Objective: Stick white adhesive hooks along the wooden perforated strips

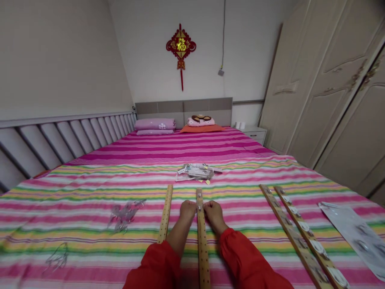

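A long wooden strip with rows of holes point(203, 251) lies lengthwise in front of me on the striped sheet. Small shiny metal pieces point(199, 194) sit near its far end. My left hand point(188, 209) is at the strip's left edge, fingers closed in a pinch beside one of these pieces. From the right edge, my right hand point(214, 212) meets the same spot, its fingers also pinched together. Whatever is between the fingertips is too small to make out. A second holed wooden strip point(166, 210) lies to the left, partly behind my left forearm.
Clear plastic packets point(195, 171) lie beyond the strips. Crumpled plastic point(126, 214) and a tangle of thin wire-like material point(58, 257) are on the left. At right are two strips carrying shiny pieces point(291, 228) and a clear plastic bag point(351, 228). Folded bedding point(155, 124) is by the headboard.
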A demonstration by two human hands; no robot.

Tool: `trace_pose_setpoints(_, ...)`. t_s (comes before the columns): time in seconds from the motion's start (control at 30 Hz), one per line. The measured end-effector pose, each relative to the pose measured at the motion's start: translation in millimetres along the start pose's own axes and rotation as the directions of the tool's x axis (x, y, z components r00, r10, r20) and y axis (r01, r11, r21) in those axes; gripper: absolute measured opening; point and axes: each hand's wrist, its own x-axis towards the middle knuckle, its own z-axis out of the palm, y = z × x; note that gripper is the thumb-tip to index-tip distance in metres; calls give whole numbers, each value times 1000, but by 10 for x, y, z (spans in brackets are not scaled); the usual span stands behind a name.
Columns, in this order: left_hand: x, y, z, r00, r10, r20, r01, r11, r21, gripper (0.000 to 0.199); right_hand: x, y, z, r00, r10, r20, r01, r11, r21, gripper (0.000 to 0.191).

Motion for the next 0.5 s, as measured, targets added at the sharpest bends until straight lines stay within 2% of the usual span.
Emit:
trace_pose_setpoints(0.33,-50,-29,32,999,-8,-54,3,996,-84,22,-62,-25,-25,997,46,55,-52,993,104,14)
trace_pose_setpoints(0.5,-193,-2,16,1000,18,-15,-20,992,-125,19,-197,-95,-68,993,62,97,-78,982,171,19)
